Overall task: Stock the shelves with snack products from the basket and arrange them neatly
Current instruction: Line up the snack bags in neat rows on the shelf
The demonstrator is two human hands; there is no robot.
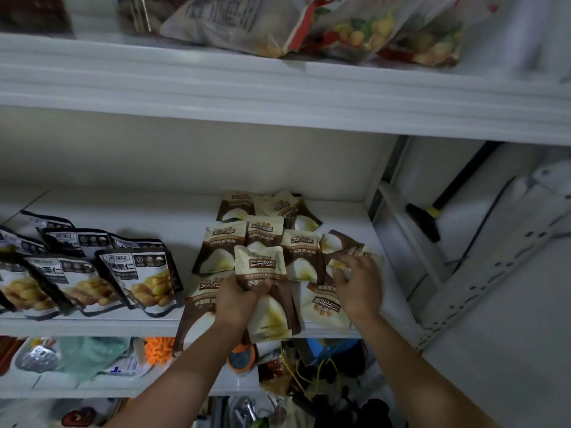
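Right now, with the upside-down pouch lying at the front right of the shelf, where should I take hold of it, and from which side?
Pinch the upside-down pouch by its near edge, coming in from the shelf front. It lies flat with its top end toward you at the lip, free of other packs, while its far end runs under the right hand.
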